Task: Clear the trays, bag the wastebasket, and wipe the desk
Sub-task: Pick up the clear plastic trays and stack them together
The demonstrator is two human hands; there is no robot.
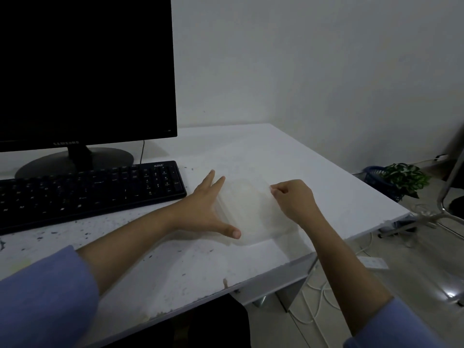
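Note:
A clear plastic tray (248,209) lies on the white desk (288,156), to the right of the keyboard. My left hand (206,209) rests flat against the tray's left side, fingers straight and thumb spread along its near edge. My right hand (292,199) is at the tray's right edge with its fingers curled, pinching the rim near the far right corner. The tray looks empty, though its see-through plastic is hard to make out. The desk surface near me is speckled with dark stains.
A black keyboard (88,189) and a dark monitor (82,71) stand at the left. The desk's right edge is close to the tray. On the floor to the right are a blue basket (374,174), a potted plant (404,179), a chair base (449,212) and white cables (319,305).

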